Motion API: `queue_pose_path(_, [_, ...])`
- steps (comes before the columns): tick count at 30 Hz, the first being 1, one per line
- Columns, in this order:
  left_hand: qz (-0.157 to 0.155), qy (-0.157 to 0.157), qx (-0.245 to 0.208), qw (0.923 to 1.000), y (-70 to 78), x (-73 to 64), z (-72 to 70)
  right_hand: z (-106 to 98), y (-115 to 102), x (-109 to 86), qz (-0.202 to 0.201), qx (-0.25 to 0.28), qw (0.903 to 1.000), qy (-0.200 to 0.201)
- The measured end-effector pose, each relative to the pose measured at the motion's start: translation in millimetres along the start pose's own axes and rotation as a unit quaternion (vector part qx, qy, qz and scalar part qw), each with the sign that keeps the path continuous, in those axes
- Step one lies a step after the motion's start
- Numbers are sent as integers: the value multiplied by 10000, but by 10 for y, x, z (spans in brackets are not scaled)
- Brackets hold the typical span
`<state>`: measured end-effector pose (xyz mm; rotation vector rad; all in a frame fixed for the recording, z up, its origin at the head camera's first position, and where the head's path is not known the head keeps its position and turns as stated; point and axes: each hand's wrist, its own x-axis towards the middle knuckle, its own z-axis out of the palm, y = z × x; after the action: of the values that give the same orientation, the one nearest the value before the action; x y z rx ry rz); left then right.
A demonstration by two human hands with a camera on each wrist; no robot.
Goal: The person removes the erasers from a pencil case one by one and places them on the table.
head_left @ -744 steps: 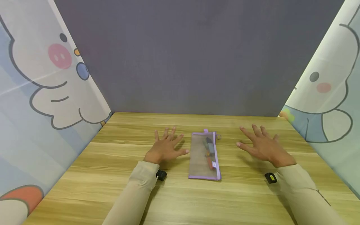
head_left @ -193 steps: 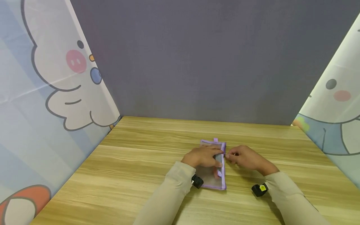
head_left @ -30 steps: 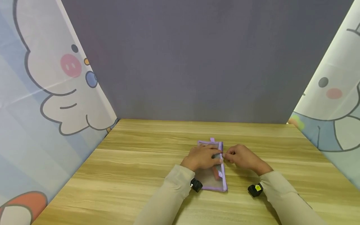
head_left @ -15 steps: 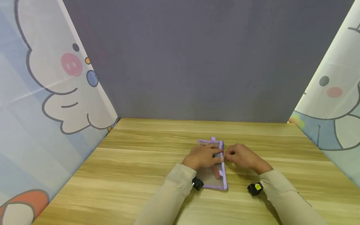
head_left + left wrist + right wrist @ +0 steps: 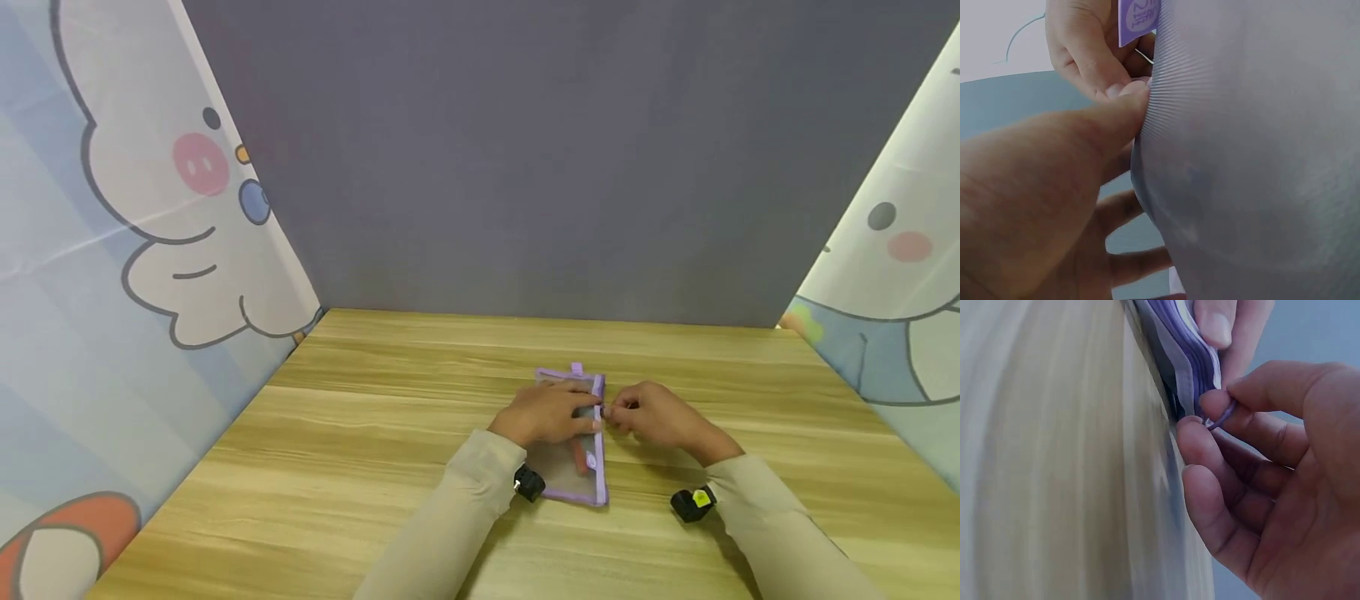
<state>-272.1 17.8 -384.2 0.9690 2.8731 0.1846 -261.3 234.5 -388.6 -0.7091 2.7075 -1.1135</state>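
Observation:
A mesh zip pouch with purple edging lies on the wood-grain table. Through its mesh shows a thing with a red part; the rest is partly covered by my left hand. That hand presses on the pouch, its fingers mostly straight and spread, thumb and index tips at the zip side. My right hand sits just beyond this side, curled. In the right wrist view its thumb and forefinger pinch a small purple ring at the zip. Close to my left thumb are the right hand's fingertips.
A purple tab sticks out from the pouch's far end. The table stretches around the pouch. A dark grey panel closes off the back, with cartoon-print sheets along both sides.
In the oldest frame both hands were spread flat on either side of the pouch; since then they came together at its zip. Over the last second they stay nearly still; the head view shifts slightly.

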Motion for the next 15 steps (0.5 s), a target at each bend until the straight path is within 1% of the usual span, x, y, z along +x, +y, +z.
queue_pose_path(2, [197, 137, 9, 9997, -16, 7, -1, -12, 14, 5, 131, 74, 9999, 38])
queue_pose_path(5, [462, 439, 123, 9979, -17, 1, -30, -30, 38, 9, 287, 191, 9993, 152])
queue_pose_path(8, [543, 598, 235, 9965, -8, -9, -68, -36, 53, 17, 401, 290, 9984, 258])
queue_pose_path(11, [479, 560, 257, 9969, -7, -13, -87, -28, 68, 25, 403, 384, 9979, 318])
queue_pose_path(15, [415, 354, 214, 9983, -13, -25, -98, -13, 99, 22, 381, 516, 9974, 316])
